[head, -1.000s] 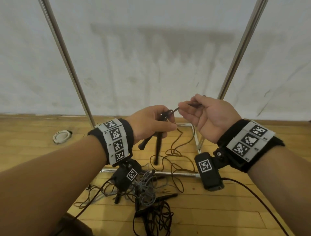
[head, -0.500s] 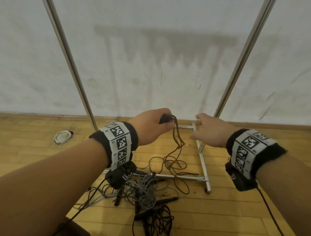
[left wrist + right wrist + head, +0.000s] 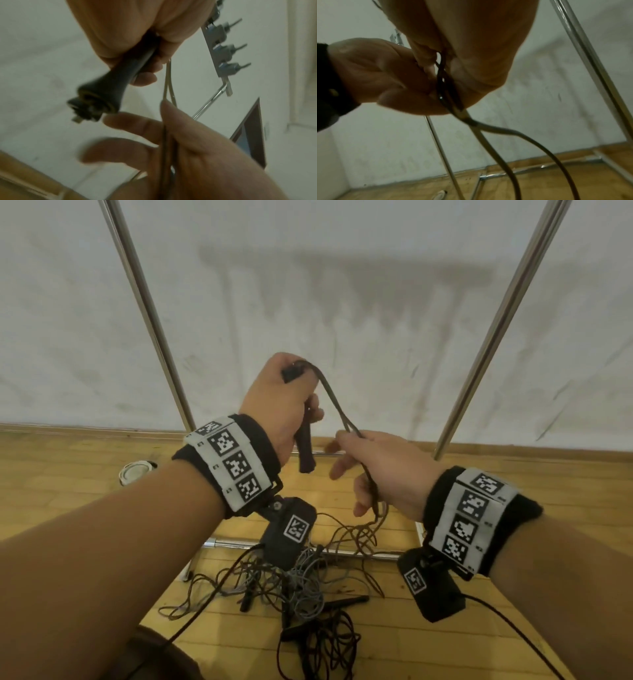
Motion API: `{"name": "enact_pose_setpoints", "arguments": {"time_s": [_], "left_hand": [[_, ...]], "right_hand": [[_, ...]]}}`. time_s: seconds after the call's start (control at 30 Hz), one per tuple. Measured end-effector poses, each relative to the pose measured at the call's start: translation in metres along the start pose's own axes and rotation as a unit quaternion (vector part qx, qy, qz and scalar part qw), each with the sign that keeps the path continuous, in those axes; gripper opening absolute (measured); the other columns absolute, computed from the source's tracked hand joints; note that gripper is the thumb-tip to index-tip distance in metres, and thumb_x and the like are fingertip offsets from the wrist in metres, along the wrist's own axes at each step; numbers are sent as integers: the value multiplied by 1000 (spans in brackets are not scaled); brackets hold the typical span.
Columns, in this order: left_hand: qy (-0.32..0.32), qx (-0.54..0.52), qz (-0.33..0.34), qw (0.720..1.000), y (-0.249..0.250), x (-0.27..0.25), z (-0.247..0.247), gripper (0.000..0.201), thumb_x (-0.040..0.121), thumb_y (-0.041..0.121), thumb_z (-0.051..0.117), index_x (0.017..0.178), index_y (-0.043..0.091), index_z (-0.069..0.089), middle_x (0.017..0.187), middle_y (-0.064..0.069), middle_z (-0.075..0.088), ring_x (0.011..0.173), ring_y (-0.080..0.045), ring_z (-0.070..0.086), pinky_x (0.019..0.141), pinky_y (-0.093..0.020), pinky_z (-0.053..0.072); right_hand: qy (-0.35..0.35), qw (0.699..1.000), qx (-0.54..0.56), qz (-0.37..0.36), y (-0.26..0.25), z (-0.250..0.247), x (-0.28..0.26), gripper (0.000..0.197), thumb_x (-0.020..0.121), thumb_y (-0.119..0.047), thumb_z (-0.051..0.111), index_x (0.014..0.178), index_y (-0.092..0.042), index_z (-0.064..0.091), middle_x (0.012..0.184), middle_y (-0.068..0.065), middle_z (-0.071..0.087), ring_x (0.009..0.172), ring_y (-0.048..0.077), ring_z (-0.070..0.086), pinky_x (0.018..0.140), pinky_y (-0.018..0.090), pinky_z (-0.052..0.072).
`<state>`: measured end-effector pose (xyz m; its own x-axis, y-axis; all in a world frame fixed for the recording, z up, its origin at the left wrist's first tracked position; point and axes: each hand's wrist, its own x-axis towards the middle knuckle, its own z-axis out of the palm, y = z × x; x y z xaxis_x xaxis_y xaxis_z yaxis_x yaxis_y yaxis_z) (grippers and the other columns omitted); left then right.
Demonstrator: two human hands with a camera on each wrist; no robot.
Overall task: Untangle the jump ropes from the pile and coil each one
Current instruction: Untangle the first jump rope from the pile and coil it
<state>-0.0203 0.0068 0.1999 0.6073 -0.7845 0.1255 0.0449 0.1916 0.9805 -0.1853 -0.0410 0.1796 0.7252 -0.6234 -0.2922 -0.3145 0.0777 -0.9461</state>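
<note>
My left hand (image 3: 291, 405) is raised in front of the white wall and grips the dark handles (image 3: 305, 455) of a brown jump rope, one handle end (image 3: 96, 105) sticking out below the fist. Its doubled cord (image 3: 334, 402) leaves the top of the fist and slants down to my right hand (image 3: 373, 470). There the cord (image 3: 489, 129) runs between thumb and palm while the other fingers (image 3: 130, 121) stay spread. Below, it hangs in loose loops (image 3: 359, 537) to the floor. The tangled pile (image 3: 298, 587) of grey and dark ropes lies under my wrists.
A metal rack stands ahead, with slanted poles (image 3: 150, 313) (image 3: 500, 313) and a base bar (image 3: 342, 553) across the wooden floor. A loose black rope (image 3: 318, 642) lies nearest me. A small white round object (image 3: 135, 470) sits at the left by the wall.
My left hand has risen with the handles. My right hand, empty and reaching half a second ago, now holds the cord lower down, stretching it between both hands.
</note>
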Motion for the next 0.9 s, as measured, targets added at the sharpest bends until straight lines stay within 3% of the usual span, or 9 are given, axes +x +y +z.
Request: {"name": "enact_pose_setpoints", "arguments": {"time_s": [0.1, 0.2, 0.3, 0.4, 0.5, 0.6, 0.7, 0.8, 0.9], "left_hand": [[41, -125, -17, 991, 10, -4, 15, 18, 104, -3, 51, 101, 14, 58, 75, -3, 55, 57, -13, 56, 58, -28, 55], [63, -161, -29, 985, 14, -6, 23, 16, 106, 0, 51, 106, 15, 57, 78, -4, 55, 58, -13, 58, 62, -29, 57], [31, -173, -23, 984, 12, -7, 17, 20, 100, -3, 57, 108, 15, 55, 87, -5, 55, 66, -18, 60, 74, -35, 59], [-52, -97, 18, 994, 10, -6, -3, 19, 82, 2, 70, 91, 16, 60, 84, -6, 62, 80, -27, 66, 83, -41, 59], [-109, 91, 47, 989, 12, -3, -29, 21, 73, 13, 81, 74, 26, 65, 89, -9, 71, 90, -36, 72, 95, -54, 59], [-186, 351, 41, 917, 20, -8, -45, 30, 68, 49, 87, 68, 34, 62, 90, 3, 79, 83, -22, 74, 80, -50, 61], [-257, 581, 47, 771, 19, -16, -39, 56, 61, 76, 79, 74, 30, 50, 78, 6, 69, 64, -13, 60, 57, -30, 43], [-240, 689, 105, 676, 17, -21, -30, 57, 73, 68, 81, 89, 30, 41, 78, 8, 60, 66, -11, 57, 52, -28, 37], [-236, 709, 118, 654, 12, -25, -28, 61, 80, 53, 81, 114, 31, 35, 77, 6, 60, 63, -13, 60, 47, -28, 41]], "right_hand": [[-18, 993, 105, 46, -2, 14, 0, 47, 101, -61, 47, 122, -23, 65, 114, 13, 73, 62, 27, 70, 48, 33, 52], [-5, 984, 175, 18, -1, 25, 0, 54, 103, -58, 45, 120, -11, 67, 92, 12, 77, 60, 25, 66, 49, 31, 42], [50, 974, 220, -14, -3, 25, 2, 42, 104, -47, 52, 107, -6, 62, 64, 4, 58, 46, 15, 43, 46, 28, 27], [63, 980, 182, -38, -8, 9, 3, 35, 105, -42, 52, 110, -8, 58, 60, 0, 44, 47, 14, 28, 45, 29, 18], [63, 995, 64, -42, -11, -12, 1, 38, 108, -36, 48, 118, -1, 56, 61, 0, 39, 47, 14, 26, 46, 30, 17], [41, 999, -32, -15, -8, -19, 0, 34, 108, -31, 48, 116, 1, 56, 63, 1, 38, 48, 14, 26, 46, 31, 16], [19, 997, -80, 2, -4, -10, -1, 30, 108, -31, 49, 111, -2, 58, 62, 0, 38, 47, 13, 27, 44, 29, 18], [12, 993, -119, 7, -4, 0, -1, 27, 107, -34, 49, 106, -12, 64, 62, 0, 40, 47, 13, 29, 45, 30, 22], [13, 993, -115, 8, -8, 3, -2, 26, 107, -35, 49, 106, -14, 64, 62, 0, 40, 47, 13, 29, 46, 30, 23]]}}
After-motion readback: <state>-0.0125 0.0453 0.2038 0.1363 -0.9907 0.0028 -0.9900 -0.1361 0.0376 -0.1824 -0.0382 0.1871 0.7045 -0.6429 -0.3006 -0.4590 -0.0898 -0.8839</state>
